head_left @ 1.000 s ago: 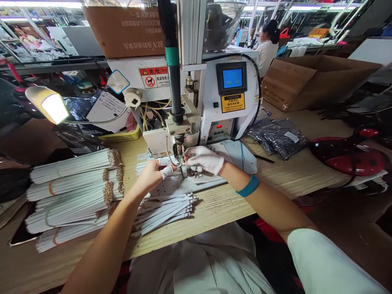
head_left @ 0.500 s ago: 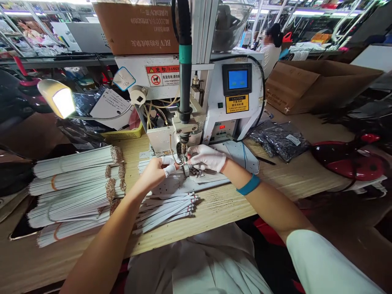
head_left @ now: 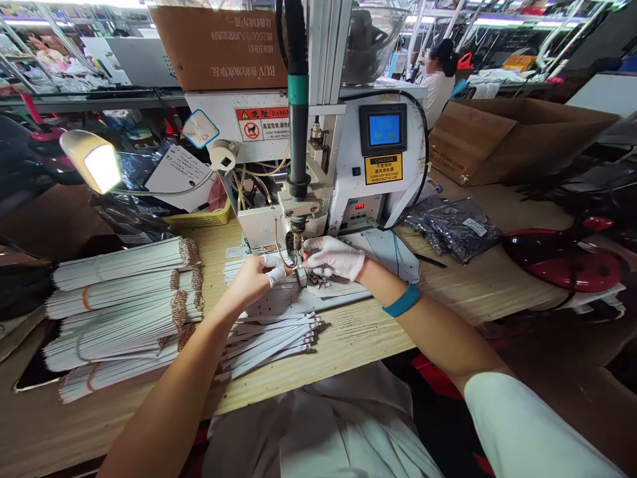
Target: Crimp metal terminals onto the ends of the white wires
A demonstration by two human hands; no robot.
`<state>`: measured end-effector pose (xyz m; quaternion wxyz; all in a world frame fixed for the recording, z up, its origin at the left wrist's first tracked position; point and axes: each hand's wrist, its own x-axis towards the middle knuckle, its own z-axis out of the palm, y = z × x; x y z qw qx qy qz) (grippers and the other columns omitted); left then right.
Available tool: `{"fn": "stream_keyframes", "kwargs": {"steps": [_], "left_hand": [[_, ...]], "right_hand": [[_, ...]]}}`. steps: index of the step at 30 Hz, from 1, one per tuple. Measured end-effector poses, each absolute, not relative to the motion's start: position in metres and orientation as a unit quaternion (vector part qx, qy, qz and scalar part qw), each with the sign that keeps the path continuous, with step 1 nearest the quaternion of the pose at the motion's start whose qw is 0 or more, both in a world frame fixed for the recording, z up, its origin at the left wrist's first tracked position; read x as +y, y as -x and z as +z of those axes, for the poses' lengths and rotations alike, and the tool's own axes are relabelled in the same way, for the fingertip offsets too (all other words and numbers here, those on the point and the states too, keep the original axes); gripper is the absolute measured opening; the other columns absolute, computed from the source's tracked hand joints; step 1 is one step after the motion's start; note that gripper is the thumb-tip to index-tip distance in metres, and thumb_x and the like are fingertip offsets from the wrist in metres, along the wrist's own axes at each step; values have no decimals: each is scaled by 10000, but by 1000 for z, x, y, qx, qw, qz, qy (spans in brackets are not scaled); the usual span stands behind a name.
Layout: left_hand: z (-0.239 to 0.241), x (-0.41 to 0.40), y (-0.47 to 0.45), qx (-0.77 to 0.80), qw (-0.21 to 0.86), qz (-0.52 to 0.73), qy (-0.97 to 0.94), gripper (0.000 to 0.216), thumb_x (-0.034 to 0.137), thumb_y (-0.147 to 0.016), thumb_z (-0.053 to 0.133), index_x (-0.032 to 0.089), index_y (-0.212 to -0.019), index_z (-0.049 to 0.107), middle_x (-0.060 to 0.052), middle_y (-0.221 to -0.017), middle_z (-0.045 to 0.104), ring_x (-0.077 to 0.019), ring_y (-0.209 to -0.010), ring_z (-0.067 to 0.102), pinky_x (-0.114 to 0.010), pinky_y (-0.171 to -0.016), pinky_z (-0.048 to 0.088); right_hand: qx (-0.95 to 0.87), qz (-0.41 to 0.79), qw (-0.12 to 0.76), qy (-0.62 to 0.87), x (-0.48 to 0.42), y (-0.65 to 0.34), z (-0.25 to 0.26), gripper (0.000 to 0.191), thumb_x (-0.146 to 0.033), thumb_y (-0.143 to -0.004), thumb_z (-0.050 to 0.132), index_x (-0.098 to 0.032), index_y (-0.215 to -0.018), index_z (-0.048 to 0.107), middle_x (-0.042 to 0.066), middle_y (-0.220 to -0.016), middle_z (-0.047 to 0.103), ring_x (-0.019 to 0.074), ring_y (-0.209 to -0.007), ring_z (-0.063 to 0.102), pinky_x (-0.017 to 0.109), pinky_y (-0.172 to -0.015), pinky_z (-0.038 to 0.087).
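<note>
Right hand (head_left: 336,257) barely shifted (soldering head (head_left: 297,222) above), strip bundles (head_left: 119,312) beside

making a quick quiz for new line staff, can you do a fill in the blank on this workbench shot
1. The right hand wears a white ____.
2. The band on the right wrist is ____.
3. The lit lamp stands to the ____ of the machine.
4. The yellow caution label sits just below the machine's small ____.

Missing words: glove; blue; left; screen
</note>
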<state>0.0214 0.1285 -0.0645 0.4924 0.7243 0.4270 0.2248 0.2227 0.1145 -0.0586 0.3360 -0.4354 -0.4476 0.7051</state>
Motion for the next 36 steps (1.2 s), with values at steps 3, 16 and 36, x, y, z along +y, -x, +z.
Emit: {"fn": "stream_keyframes", "kwargs": {"steps": [3, 16, 36], "left_hand": [[-63, 129, -22, 435, 484, 225, -725, 237, 374, -644, 581, 146, -579, 569, 18, -536, 508, -130, -586, 471, -221, -548, 367], [-65, 132, -21, 437, 489, 217, -723, 207, 320, -649, 542, 142, -543, 532, 38, -490, 424, -97, -521, 376, -214, -509, 290], [-48, 123, -9, 426, 468, 156, -759, 197, 332, -665, 598, 139, -675, 637, 10, -572, 538, -101, -530, 432, -195, -494, 308]], "right_hand": [[-445, 704, 342, 434, 115, -223, -62, 229, -131, -591, 654, -150, -740, 481, -69, -541, 453, 18, -366, 381, 130, -300, 175], [-450, 701, 347, 431, 115, -225, -66, 240, -141, -600, 672, -158, -754, 489, -59, -545, 469, 34, -379, 411, 138, -303, 205], [-551, 629, 316, 448, 110, -248, -45, 221, -164, -681, 638, -127, -875, 539, 12, -699, 577, 88, -496, 562, 173, -386, 443]]}}
